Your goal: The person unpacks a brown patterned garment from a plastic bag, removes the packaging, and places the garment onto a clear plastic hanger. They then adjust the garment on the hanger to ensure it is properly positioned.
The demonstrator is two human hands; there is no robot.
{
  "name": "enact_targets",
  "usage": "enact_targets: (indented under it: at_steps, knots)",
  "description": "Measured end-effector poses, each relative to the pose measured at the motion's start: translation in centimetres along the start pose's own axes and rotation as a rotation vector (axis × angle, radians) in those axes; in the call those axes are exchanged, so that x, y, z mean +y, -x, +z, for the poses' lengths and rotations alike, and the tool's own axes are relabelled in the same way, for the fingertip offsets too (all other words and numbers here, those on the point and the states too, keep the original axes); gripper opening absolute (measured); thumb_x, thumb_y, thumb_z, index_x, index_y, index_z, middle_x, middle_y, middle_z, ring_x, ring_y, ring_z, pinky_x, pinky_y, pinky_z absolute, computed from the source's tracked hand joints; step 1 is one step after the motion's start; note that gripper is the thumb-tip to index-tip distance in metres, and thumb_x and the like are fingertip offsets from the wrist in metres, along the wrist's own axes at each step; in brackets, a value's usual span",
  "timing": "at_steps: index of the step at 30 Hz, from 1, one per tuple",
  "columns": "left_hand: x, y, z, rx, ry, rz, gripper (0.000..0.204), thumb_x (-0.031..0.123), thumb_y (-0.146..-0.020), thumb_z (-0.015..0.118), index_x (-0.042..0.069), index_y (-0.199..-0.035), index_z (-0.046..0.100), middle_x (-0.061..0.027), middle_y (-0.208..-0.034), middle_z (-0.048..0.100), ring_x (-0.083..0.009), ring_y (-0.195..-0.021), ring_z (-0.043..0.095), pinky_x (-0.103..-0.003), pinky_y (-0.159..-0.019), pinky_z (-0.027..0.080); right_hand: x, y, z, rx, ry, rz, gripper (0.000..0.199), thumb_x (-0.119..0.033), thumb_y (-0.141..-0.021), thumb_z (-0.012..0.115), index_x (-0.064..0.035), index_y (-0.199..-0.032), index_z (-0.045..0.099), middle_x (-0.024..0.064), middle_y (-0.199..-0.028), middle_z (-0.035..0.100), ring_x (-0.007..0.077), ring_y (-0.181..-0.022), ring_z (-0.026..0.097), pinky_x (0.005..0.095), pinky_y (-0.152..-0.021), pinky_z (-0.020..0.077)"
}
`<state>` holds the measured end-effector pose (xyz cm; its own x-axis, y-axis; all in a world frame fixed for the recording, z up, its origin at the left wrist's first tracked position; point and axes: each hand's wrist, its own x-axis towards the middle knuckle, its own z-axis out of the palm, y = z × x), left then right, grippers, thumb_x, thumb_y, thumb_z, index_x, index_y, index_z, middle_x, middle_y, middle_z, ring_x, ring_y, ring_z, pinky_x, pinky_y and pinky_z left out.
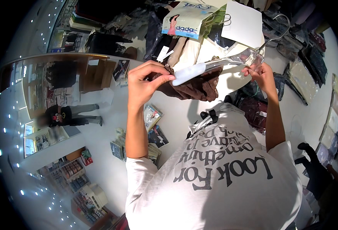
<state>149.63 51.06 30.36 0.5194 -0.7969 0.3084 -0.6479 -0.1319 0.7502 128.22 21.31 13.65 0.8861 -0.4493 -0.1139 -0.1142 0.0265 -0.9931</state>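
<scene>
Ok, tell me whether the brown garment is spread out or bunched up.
Bunched up: the brown garment shows gathered, crumpled folds between the left hand and the right hand.

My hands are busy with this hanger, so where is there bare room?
White floor shows bare between the packets and the white shirt. A smaller bare patch of white tabletop lies between the brown garment and the dark bagged bundles. It is crowded up top, around the white card and printed package, and at right, around the cream bag.
</scene>
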Motion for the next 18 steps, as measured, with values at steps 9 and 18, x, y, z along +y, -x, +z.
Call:
enact_targets:
  at_steps: [9, 18]
  knots:
    - [-0.4, 0.7, -0.8, 0.023, -0.006, -0.043, 0.016, -0.007, -0.067, 0.079, -0.004, -0.082, 0.073, -0.0143, -0.084, 0.071, -0.0179, -0.075, 0.066, -0.026, -0.068, 0.052, -0.3, -1.6, 1.2, -0.137, -0.127, 0.024, 0.014, 0.002, -0.083, 0.055, 0.0055, -0.096, 0.053, 0.0169, -0.09, 0.07, 0.0121, -0.064, 0.061, 0.0267, -0.061, 0.0526]
    - [-1.1, 1.8, -1.4, 0.094, 0.108, -0.183, 0.018, -0.004, -0.071, 0.079, -0.001, -0.088, 0.075, -0.011, -0.091, 0.072, -0.0108, -0.075, 0.063, -0.021, -0.062, 0.048, 0.9, -2.2, 1.9, -0.164, -0.12, 0.021, 0.017, -0.005, -0.087, 0.056, 0.0045, -0.1, 0.051, 0.0151, -0.089, 0.07, 0.0097, -0.058, 0.058, 0.0246, -0.056, 0.0507]
